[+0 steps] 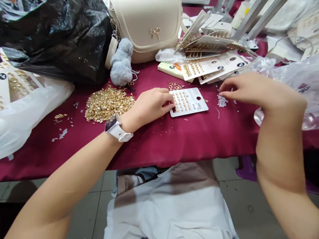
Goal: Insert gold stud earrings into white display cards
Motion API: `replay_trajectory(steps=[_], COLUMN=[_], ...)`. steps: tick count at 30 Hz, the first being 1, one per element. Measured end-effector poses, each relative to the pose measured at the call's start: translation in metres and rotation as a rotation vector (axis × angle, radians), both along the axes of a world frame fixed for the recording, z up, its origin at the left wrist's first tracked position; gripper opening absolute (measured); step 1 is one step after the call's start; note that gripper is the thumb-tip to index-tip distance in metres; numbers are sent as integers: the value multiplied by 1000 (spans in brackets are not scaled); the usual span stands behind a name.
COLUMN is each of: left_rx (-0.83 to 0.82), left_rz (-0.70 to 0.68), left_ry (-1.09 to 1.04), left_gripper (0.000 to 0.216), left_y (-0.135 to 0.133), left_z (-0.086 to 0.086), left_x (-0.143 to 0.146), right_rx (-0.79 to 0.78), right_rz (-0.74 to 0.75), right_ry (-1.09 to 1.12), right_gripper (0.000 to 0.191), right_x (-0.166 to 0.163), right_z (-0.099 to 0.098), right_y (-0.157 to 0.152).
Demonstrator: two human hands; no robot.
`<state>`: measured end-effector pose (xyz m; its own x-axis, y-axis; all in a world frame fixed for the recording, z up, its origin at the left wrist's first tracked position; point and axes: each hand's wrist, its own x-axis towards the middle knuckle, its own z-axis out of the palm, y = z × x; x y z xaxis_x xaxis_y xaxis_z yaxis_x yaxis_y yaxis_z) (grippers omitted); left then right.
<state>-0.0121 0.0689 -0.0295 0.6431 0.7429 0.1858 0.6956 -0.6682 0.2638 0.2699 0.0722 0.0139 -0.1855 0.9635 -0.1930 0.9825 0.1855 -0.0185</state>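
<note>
A white earring card [188,101] studded with small gold earrings lies flat on the maroon tablecloth [159,139]. My left hand [149,105], with a white watch on its wrist, has its fingers curled against the card's left edge and presses it down. My right hand [245,89] hovers to the card's right, its fingertips pinched over a small heap of clear white earring backs [221,101]; what they pinch is too small to make out. A few loose gold earrings [174,86] lie just behind the card.
A heap of loose gold earrings [108,103] lies to the left. Behind it stand a cream handbag [147,28] with a grey fluffy charm [121,63] and a black plastic bag [54,36]. Stacked earring cards [211,61] and clear plastic bags [294,79] fill the right.
</note>
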Motion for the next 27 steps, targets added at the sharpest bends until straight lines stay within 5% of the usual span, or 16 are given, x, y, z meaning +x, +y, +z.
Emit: replay_trajectory(steps=[11,18,22,27], left_rx=[120,40,-35,-82], left_rz=[8,43,49,53], left_ry=[40,18,-51,-128], left_gripper=[15,17,16,12], left_y=[-9,-6,-5,-2], left_z=[6,2,0,-2], left_x=[2,5,7,9], right_rx=[83,314,270,243], right_rz=[-107,266,430,466], right_ry=[-84,391,444,419], right_gripper=[28,17,14,16], right_x=[-17,-62,-80,-85], right_z=[-1,-12,-22,-25], right_y=[-4,-10,-11,-7])
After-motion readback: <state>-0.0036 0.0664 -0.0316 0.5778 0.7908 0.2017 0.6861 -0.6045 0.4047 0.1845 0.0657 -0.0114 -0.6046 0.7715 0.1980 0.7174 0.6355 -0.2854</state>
